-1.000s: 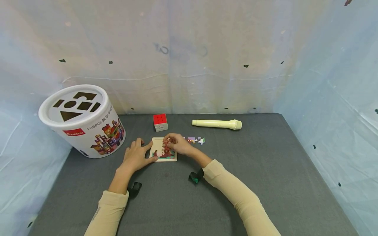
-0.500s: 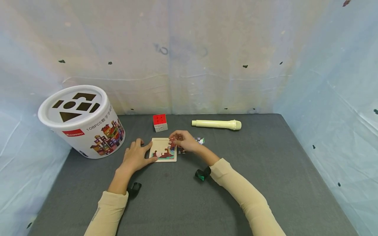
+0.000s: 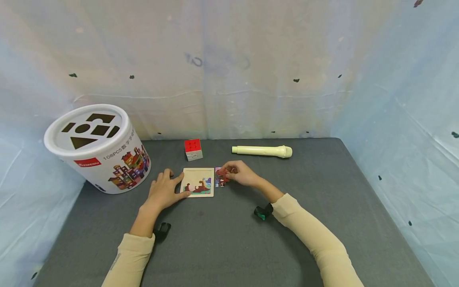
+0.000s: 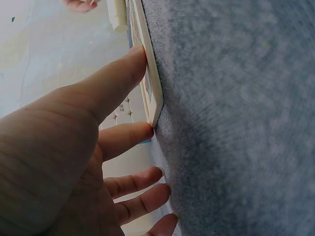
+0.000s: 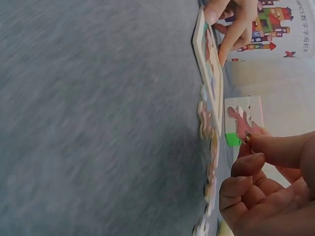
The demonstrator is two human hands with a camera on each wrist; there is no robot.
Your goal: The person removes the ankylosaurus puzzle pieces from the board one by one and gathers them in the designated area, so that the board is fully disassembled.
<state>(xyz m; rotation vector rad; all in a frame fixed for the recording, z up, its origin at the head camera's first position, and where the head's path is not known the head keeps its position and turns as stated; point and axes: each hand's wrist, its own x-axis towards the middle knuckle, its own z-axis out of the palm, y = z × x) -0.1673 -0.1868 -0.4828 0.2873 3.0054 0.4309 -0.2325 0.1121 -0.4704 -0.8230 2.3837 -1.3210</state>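
Observation:
A small wooden jigsaw tray [image 3: 193, 176] lies flat on the dark cloth, with some coloured pieces fitted along its lower and right sides. My left hand [image 3: 163, 192] rests at its left side; in the left wrist view the thumb [image 4: 129, 66] presses on the frame and the index fingertip touches a corner. To the right of the tray, my right hand [image 3: 243, 174] pinches a reddish-brown jigsaw piece [image 5: 241, 124] between thumb and fingers, raised above the table. Loose jigsaw pieces [image 3: 220, 184] lie beside the tray, partly hidden under that hand.
Behind the tray stands a red-and-white puzzle cube [image 3: 193, 150]. A pale yellow toy microphone [image 3: 261, 150] lies at the back, to the cube's right. At the left rises a large white block bucket [image 3: 125, 159] with shaped holes in its lid. Plastic sheeting [image 3: 251, 79] walls the table.
My right hand has moved right from over the tray to above the loose pieces, taking the reddish-brown jigsaw piece along. The left hand has stayed at the tray's left side.

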